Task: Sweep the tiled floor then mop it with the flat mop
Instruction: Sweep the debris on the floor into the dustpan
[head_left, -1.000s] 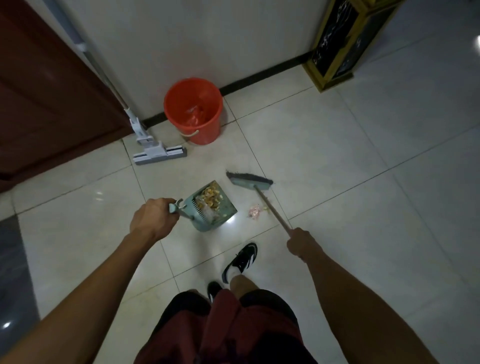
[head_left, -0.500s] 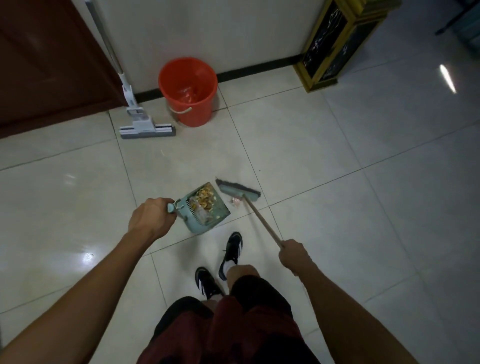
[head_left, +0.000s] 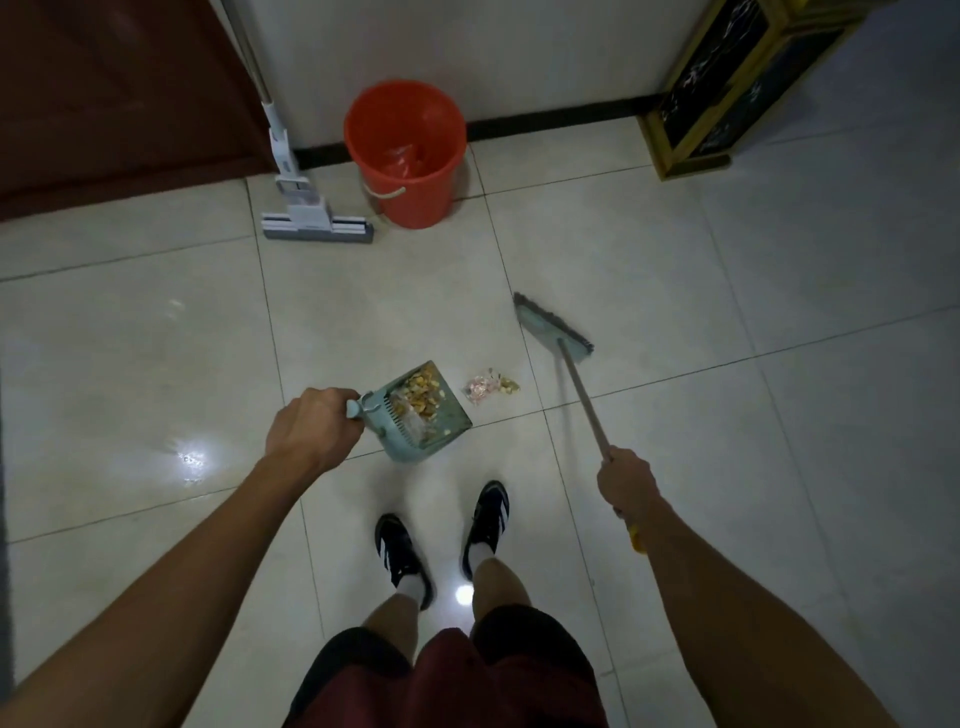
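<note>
Your left hand (head_left: 311, 428) is closed round the handle of the dustpan (head_left: 421, 413), which sits on the floor (head_left: 649, 249) just in front of your feet, its mouth facing right and a heap of scraps already inside. Your right hand (head_left: 626, 480) is wrapped round the broom (head_left: 553, 325) stick, and the head is out to the far right of a small litter pile (head_left: 491, 387) that lies just beside the pan's open edge, not touching it.

This looks like the last of the sweeping, so make the stroke count. Set the bristles down on the far right side of the pile, clear of it, and draw them left and toward you in one short, low pull straight at the pan's mouth. Press the pan's lip flat on the tile, or the light wrapper-like scraps will likely slide under it. Tip the handle up a little once the pile is in, so the load does not spill back out. Go gently: a hard flick would probably scatter the crumbs across the glossy tile.

The mop (head_left: 317, 223) stands at the far wall, left of the bucket (head_left: 405, 156) and close beside it, ready for afterwards; whether the bucket holds water you cannot tell from here
</note>
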